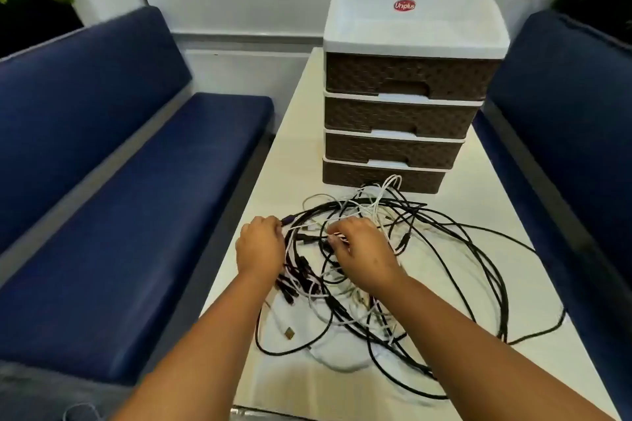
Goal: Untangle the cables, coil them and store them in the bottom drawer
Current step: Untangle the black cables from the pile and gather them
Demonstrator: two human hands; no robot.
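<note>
Right hand (362,253): fingers are curling down into the tangle of cables (393,270) at the centre of the frame, pinching what looks like a white strand; the exact strand is too blurred to tell. Left hand (260,246): fingers are curling round a black cable end at the tangle's left edge, a dark plug showing just past the knuckles.

Tangle of cables: black and white leads are lying knotted together on the cream table (533,287), long black loops trailing toward the right and lower frame. Judged light, limp and springy; strands are likely snagging on one another when pulled, so taking hold at a plug end and feeding it back through the loops seems safest. A free USB plug (290,332) is lying at the lower left of the heap, easy to grasp.

Drawer unit (407,92): four brown woven-pattern drawers, white top, standing at the table's far end. Bottom drawer (383,178) is sitting closed, with white cable loops touching its front; these probably need clearing before it opens.

Blue benches (102,181) are flanking the table on both sides.
</note>
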